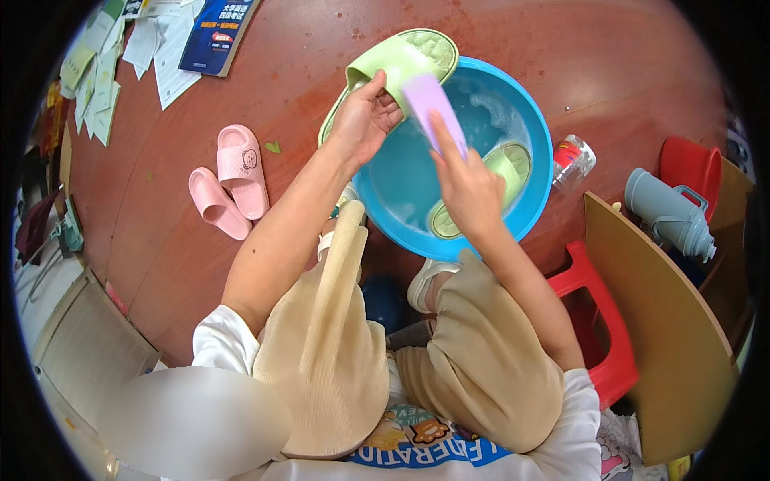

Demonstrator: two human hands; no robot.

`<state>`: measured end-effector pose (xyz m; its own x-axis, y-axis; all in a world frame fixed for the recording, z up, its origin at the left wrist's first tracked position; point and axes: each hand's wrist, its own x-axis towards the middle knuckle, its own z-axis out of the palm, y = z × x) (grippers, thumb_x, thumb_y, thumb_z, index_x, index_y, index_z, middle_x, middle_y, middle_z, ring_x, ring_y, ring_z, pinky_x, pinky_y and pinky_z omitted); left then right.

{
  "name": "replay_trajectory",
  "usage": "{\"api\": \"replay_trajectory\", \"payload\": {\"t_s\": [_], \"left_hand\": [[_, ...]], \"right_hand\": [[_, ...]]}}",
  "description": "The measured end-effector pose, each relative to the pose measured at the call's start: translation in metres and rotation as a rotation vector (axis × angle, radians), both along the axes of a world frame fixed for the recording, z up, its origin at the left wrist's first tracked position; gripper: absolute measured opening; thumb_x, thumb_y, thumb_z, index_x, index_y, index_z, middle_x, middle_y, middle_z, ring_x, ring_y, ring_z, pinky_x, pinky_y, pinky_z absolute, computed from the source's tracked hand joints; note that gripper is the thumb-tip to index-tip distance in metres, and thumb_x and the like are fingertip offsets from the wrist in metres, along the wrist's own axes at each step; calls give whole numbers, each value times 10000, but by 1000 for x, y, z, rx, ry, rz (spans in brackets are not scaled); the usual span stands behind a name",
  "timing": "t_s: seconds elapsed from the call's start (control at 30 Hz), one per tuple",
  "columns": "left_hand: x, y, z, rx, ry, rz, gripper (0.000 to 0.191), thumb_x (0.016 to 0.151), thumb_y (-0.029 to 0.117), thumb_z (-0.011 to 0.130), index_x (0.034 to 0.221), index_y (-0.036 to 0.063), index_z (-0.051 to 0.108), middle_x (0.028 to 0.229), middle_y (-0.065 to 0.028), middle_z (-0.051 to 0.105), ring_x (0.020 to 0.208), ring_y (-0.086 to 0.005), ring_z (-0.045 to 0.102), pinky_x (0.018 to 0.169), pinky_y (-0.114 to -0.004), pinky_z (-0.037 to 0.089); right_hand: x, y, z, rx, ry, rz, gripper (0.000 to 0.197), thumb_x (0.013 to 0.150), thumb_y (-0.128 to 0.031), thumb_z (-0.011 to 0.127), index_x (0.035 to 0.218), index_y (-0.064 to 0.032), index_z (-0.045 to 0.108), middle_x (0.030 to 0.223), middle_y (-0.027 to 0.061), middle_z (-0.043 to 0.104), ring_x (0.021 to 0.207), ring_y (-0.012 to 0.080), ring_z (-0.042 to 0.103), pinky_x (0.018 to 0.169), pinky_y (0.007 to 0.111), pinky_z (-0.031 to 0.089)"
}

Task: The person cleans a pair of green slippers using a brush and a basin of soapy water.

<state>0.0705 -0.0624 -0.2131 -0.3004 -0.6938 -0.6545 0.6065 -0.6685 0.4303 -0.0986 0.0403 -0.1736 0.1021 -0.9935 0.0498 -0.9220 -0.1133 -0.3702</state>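
My left hand [367, 119] grips a light green slide slipper [391, 63] by its side and strap, above the far left rim of a blue plastic basin [544, 141]. In my right hand [472, 189] is a flat purple scrubbing brush [434, 111], its far end against or just beside the slipper's strap. The brush's underside is hidden, and motion blurs it a little. Sudsy water [400, 168] fills the lower part of the basin. A second green slipper [514, 180] rests inside at the near right, partly covered by my right hand.
Pink slippers [242, 171] lie on the reddish floor to the left. Papers [174, 60] and a blue book [218, 36] are at the upper left. On the right are a clear plastic jar [577, 161], a grey thermos flask [668, 210], a red stool [607, 324] and a wooden board [656, 337].
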Motion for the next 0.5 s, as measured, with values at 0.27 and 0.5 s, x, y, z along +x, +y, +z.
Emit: {"api": "replay_trajectory", "payload": {"t_s": [0.27,0.5], "left_hand": [[-7,-4,-1,-18,25,-62,313,1025,297,468,1195,44,538,1160,-98,627,1076,-209,617,929,-363,505],[-9,-4,1,-23,10,-32,331,1033,308,449,1199,31,520,1182,-103,617,1114,-211,599,945,-371,499]], "right_hand": [[0,7,-17,-45,161,46,645,886,-282,662,1479,-310,409,571,79,486,371,238,494,358,367,433],[16,-43,1,-68,134,69,584,915,-192,640,1458,-292,449,601,89,517,406,249,517,385,391,434]]}}
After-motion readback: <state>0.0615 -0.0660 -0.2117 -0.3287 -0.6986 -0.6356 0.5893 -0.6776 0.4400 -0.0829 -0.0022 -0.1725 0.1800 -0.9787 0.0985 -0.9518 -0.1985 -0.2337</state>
